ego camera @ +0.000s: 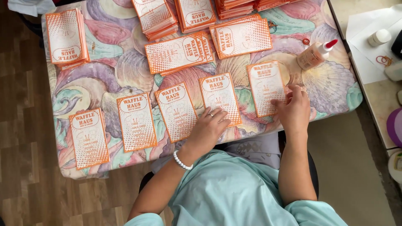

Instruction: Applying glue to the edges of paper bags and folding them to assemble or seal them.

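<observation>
A person in a pale teal top leans over the bench [104, 46], which is covered in a swirly pastel cloth, with five orange-and-white paper bags laid flat in a row along its near edge. The right hand [295, 109] rests on the rightmost bag [265, 86], fingers loosely spread and pressing flat on its lower right corner; its grip pinches nothing. The left hand [208, 129], with a ring and a white bead bracelet [182, 161] at the wrist, lies palm down with fingers together, their tips touching the lower edge of the next bag [218, 95] in the row; its grip is flat too, closed on nothing. To the left of that sit three more bags, the nearest one [176, 109] just beside the left hand, then the fourth bag [136, 121] and the far-left bag [88, 137], each apart from its neighbour and slightly tilted. Farther back, fanned bag piles [180, 52] and taller stacks [66, 37] fill the bench. A glue bottle [315, 54] with a red tip lies on its side beyond the right hand, near the bench's right edge. A side table [377, 83] to the right holds white paper and a small white bottle [379, 37].
</observation>
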